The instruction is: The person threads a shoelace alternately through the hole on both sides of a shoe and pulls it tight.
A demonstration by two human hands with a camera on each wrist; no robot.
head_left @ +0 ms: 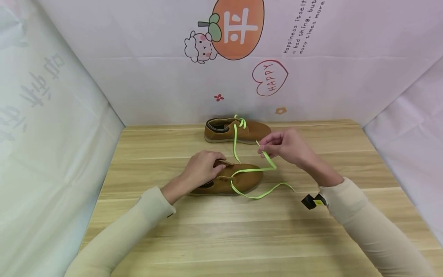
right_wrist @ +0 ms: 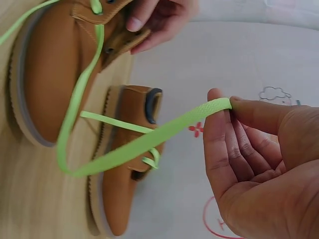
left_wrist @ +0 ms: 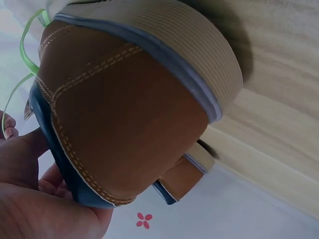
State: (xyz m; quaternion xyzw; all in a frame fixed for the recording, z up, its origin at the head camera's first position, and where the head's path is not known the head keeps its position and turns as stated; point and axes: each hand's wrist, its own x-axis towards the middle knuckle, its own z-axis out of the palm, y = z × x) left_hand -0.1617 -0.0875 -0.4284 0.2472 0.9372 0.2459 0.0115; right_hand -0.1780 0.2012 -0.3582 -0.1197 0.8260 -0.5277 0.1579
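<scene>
A brown shoe (head_left: 247, 180) with its toe to the right lies nearest me, with a neon green shoelace (head_left: 254, 169) through its front eyelets. My left hand (head_left: 202, 166) grips this shoe at its opening; in the right wrist view, thumb and fingers pinch the far eyelet flap (right_wrist: 113, 47). Raised past the toe, my right hand (head_left: 286, 147) pinches one lace end between thumb and index finger, and the lace sags back to the shoe. The other lace end (head_left: 273, 189) lies on the table. The left wrist view shows the shoe's heel (left_wrist: 124, 119) close up.
Behind stands a second brown shoe (head_left: 257, 131), its green lace (head_left: 235, 142) partly threaded, one end hanging toward the near shoe. The wooden table (head_left: 221, 238) ends at a printed white back cloth (head_left: 155, 84). A black device (head_left: 309, 201) sits at my right wrist.
</scene>
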